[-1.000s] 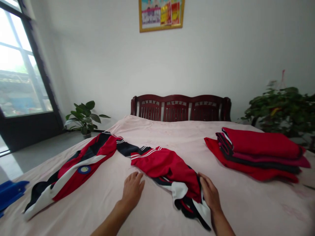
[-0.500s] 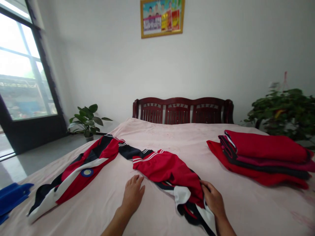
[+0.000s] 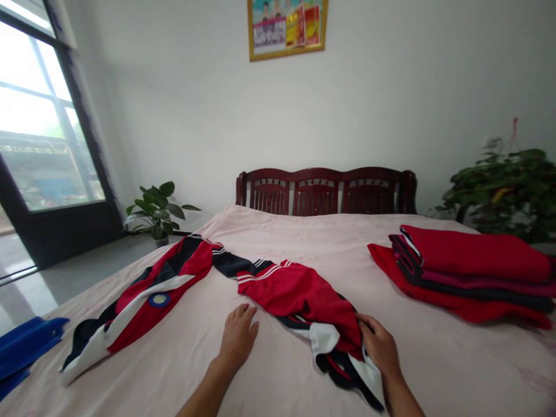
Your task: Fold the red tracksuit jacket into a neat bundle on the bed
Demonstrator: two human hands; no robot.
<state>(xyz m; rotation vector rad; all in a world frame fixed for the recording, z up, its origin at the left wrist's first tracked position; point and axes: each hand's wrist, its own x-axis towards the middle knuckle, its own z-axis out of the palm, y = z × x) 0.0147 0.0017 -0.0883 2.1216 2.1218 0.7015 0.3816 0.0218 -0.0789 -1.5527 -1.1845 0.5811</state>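
Far L, blue plastic item [image 3: 26,353] at the bed's edge, cut off by the frame, too partial to ID. Behind it, window [image 3: 43,116], washed out by glare w/ dark frame. Next along, potted plant [image 3: 156,214] on the floor near the bed's far corner.

Pink sheet [image 3: 438,370] covers the bed. Red/navy/white track jacket [image 3: 299,295] lies on it, apparently one garment, in a wide V: L part runs from white-edged end at lower L up to navy band near mid-bed, R part runs from there down to lower R. Round badge [image 3: 158,299] on L part, details too small to read. R end bunched and folded over itself, so layers are hard to make out.

L hand [image 3: 237,339] is flat on the sheet, palm down, fingers loosely spread, tips just beside the jacket's red part. R hand [image 3: 380,347] is on the jacket's bunched R part, fingers curved over the red fabric; can't tell if pinching or only resting.

Top centre, framed poster [image 3: 286,29], cut off by top edge. Below, dark wood headboard [image 3: 325,191]. Far R, folded stack of red clothes [image 3: 469,272] w/ navy trim, well apart from jacket, R end reaching the frame. Behind it, leafy plant [image 3: 504,194].
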